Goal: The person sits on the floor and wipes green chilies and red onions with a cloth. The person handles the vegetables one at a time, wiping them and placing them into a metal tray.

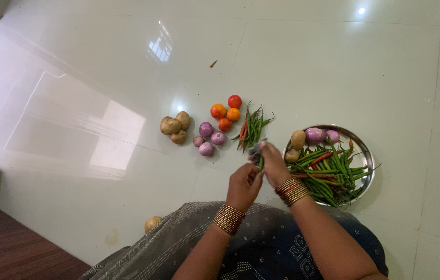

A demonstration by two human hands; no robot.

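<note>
Head view shows our right hand (273, 162) pinching a green chilli (261, 163), our left hand (244, 185) curled just beside it. Right of them sits a steel plate (367, 155); sorted chillies (252, 127) lie farther away.

Green chillies (329, 173), purple onions (207, 137), orange-red tomatoes (226, 114), brown potatoes (174, 127), silver plate (366, 155), gold-red bangles (229, 219).

No packages, labels, signs or screens visible anywhere in head view.
</note>
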